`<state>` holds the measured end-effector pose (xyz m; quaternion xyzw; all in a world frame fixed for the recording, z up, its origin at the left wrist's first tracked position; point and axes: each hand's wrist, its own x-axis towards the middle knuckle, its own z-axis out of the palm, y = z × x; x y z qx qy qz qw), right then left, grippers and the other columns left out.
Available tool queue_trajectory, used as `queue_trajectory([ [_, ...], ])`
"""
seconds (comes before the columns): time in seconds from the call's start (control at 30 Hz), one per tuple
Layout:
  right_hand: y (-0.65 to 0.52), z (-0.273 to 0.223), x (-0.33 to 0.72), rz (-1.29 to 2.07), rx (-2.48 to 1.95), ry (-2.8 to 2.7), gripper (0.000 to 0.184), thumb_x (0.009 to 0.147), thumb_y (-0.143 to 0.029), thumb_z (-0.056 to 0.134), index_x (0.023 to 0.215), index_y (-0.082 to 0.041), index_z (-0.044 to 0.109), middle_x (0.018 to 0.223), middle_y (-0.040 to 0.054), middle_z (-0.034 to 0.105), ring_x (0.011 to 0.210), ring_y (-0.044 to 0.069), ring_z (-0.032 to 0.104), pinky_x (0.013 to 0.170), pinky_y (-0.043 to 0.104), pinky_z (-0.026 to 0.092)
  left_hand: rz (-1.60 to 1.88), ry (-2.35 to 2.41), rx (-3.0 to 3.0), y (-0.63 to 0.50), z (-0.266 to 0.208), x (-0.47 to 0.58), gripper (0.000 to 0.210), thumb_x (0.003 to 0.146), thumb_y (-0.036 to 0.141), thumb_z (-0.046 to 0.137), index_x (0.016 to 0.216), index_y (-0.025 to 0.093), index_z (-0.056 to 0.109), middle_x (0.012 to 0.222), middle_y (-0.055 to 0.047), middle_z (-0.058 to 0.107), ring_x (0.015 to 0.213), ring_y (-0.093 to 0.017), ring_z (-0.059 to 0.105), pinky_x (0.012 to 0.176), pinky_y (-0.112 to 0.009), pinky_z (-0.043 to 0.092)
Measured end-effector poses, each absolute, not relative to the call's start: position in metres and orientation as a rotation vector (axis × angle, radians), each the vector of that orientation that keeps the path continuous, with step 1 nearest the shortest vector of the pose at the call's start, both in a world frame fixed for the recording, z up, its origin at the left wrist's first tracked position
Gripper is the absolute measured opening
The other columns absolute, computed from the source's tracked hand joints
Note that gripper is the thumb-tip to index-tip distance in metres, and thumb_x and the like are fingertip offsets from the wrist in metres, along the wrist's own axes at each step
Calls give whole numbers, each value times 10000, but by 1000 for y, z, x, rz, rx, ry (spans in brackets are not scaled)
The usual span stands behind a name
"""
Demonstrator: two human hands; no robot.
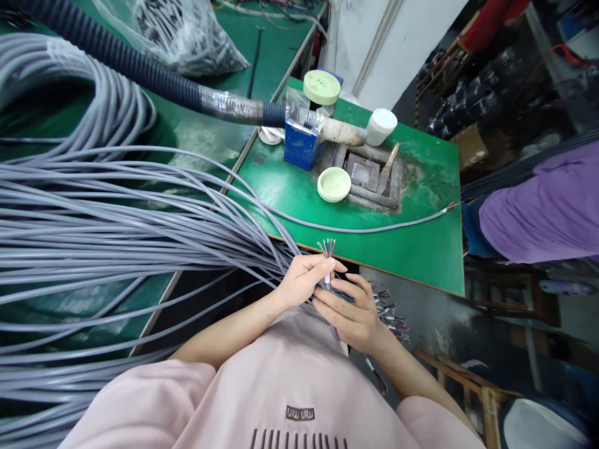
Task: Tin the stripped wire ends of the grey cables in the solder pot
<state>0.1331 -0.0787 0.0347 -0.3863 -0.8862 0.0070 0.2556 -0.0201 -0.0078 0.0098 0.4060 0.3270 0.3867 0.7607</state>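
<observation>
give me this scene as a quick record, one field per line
left hand: pinches a gray cable near its end
right hand: holds the same cable lower down
cable end: colored wires fanned out
left side: many gray cables
green table: blue box, white tub, shallow pale-green dish
nearby: someone in purple

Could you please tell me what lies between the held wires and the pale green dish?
A grey cable, lying across the green tabletop, as the head view shows.
</observation>
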Motion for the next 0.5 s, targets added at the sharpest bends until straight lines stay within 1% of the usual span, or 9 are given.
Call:
queue_trajectory([
  [0.13, -78, 35, 132, 26, -1029, -2401, 254, 867, -120, 572, 1052, -244, 693, 1108, -27, 720, 1128, 198, 573, 1074, 451, 391, 847, 712, 912, -7, 11, -20, 468, 805, 556, 615, 809, 111, 760, 600, -23, 577, 555, -86, 499, 533, -194, 397],
  [0.33, -78, 34, 132, 37, -1057, -2403, 264, 888, -125, 535, 1034, -277, 694, 1133, -60, 710, 1117, 191, 572, 1066, 437, 390, 838, 714, 914, -6, 10, -22, 486, 825, 555, 572, 816, 108, 762, 599, -33, 600, 560, -103, 516, 552, -212, 421],
  [0.5, -78, 34, 131, 57, -1051, -2392, 266, 888, -117, 530, 1052, -251, 691, 1121, -36, 717, 1140, 192, 553, 1066, 439, 385, 836, 742, 898, -6, 11, -21, 492, 823, 553, 567, 799, 102, 762, 587, -40, 604, 554, -106, 515, 548, -213, 421],
])
